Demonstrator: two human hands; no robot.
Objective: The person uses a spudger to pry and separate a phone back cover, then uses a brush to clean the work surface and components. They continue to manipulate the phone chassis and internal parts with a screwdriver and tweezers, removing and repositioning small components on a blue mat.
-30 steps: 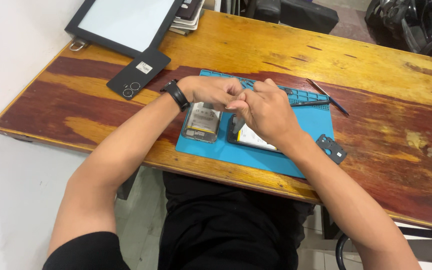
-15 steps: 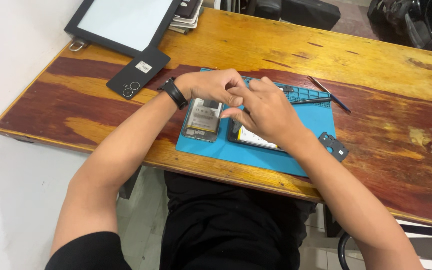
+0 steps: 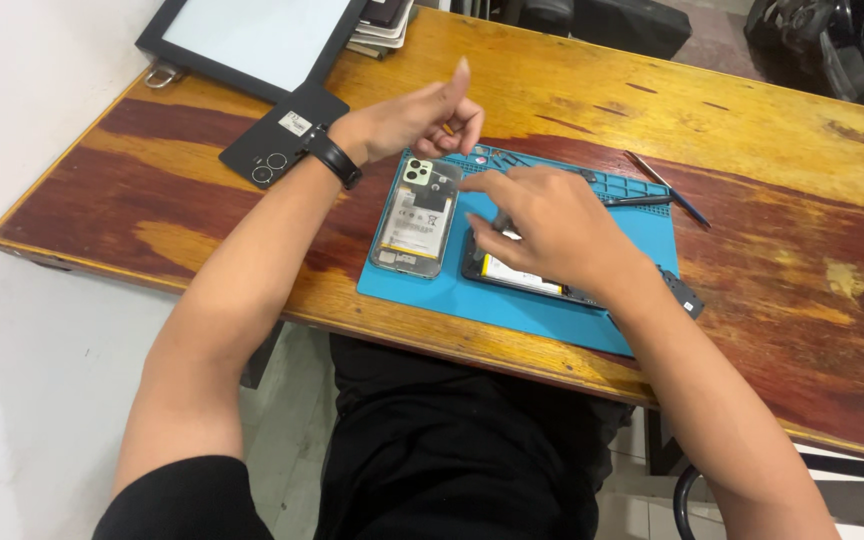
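We log: R hand [image 3: 552, 225] w/ loosely curled grip atop dark phone [image 3: 522, 277], long axis left-right; L hand [image 3: 417, 120] raised, pinching sth small; opened phone [image 3: 415, 218] between them.

Worn wooden table [image 3: 772, 150], white wall [image 3: 12, 90]

Two opened phones [image 3: 414, 218] side by side on mat [image 3: 552, 310], tablet [image 3: 252, 35] behind.

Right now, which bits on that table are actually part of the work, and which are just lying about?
In use:
- opened phone on the blue mat
- second phone under the right hand
- left hand, raised above the mat, pinching something small

Lying about:
- black back cover
- framed panel
- two thin tools at the mat's far edge
- stacked books
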